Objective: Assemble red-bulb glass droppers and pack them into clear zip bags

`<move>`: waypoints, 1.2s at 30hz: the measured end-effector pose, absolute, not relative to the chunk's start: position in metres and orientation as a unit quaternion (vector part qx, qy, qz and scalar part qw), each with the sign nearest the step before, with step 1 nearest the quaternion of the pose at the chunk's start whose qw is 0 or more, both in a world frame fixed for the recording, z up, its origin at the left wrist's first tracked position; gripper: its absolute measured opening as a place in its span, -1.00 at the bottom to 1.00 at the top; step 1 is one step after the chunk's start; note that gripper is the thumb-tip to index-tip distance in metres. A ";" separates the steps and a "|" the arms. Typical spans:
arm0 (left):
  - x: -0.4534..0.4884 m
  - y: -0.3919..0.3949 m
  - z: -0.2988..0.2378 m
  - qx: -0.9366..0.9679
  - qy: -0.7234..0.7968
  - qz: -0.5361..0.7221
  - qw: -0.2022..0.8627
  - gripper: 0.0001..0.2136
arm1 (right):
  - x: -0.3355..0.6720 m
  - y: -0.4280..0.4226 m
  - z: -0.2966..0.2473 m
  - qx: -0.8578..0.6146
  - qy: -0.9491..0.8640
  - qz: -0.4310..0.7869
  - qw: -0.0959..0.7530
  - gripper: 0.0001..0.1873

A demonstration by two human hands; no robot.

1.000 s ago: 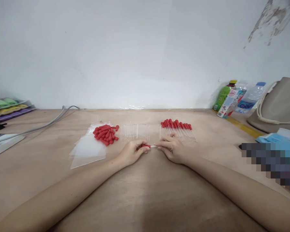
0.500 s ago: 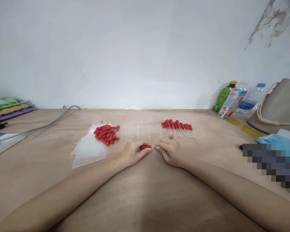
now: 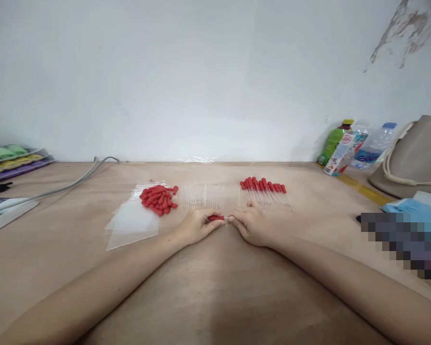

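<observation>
My left hand [image 3: 196, 225] pinches a red rubber bulb [image 3: 215, 218] on the wooden table [image 3: 215, 287]. My right hand [image 3: 250, 224] pinches the clear tube that meets the bulb; only a short bit of the tube shows between the fingers. Behind my left hand lie a pile of loose red bulbs [image 3: 158, 199] and a row of bare clear tubes [image 3: 203, 195]. Behind my right hand lies a row of finished droppers with red bulbs [image 3: 264, 191].
Clear plastic bags [image 3: 131, 223] lie left of the bulbs. A grey cable [image 3: 68, 184] runs to the wall. Trays [image 3: 10, 158] sit at far left. Bottles [image 3: 345, 146], a beige bag [image 3: 416, 158] and a blue packet [image 3: 409, 203] stand at right.
The two hands have drawn closer together, so less of the clear tube shows between the bulb and my right fingers.
</observation>
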State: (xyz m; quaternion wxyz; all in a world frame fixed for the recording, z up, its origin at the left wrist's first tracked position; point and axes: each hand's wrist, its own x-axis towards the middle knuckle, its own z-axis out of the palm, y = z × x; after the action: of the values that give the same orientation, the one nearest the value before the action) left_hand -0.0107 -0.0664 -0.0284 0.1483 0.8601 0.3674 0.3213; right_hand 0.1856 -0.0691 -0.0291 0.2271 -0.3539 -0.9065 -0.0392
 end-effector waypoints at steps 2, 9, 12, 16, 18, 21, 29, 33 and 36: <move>-0.011 -0.066 -0.027 0.860 0.366 0.323 0.147 -0.87 | 0.186 -0.072 -0.022 -0.354 -0.909 -0.055 0.211 -0.71; -0.015 -0.066 -0.027 0.836 0.404 0.359 0.097 -0.63 | 0.204 -0.055 0.004 -0.502 -0.845 -0.020 0.181 -0.70; -0.016 -0.066 -0.028 0.848 0.404 0.328 0.105 -0.72 | 0.205 -0.033 0.004 -0.608 -0.768 0.000 0.204 -0.64; -0.016 -0.067 -0.028 0.854 0.402 0.312 0.105 -0.78 | 0.189 -0.009 -0.005 -0.656 -0.725 -0.022 0.208 -0.64; -0.017 -0.068 -0.028 0.856 0.400 0.311 0.103 -0.79 | 0.181 -0.002 -0.009 -0.660 -0.725 -0.031 0.197 -0.66; -0.019 -0.068 -0.027 0.857 0.397 0.311 0.103 -0.80 | 0.177 0.002 -0.012 -0.655 -0.729 -0.035 0.195 -0.67; -0.017 -0.068 -0.026 0.861 0.394 0.304 0.105 -0.84 | 0.187 0.005 -0.014 -0.688 -0.707 -0.054 0.158 -0.68; -0.017 -0.068 -0.027 0.860 0.389 0.312 0.112 -0.87 | 0.185 0.008 -0.018 -0.690 -0.707 -0.070 0.140 -0.69; -0.017 -0.068 -0.027 0.860 0.388 0.312 0.115 -0.88 | 0.186 0.008 -0.018 -0.696 -0.703 -0.070 0.129 -0.69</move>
State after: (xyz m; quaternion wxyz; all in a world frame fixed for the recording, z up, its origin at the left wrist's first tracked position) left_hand -0.0173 -0.0675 -0.0273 0.1150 0.8596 0.3877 0.3123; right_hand 0.1855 0.0078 -0.0181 0.1293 -0.6958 -0.7031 -0.0696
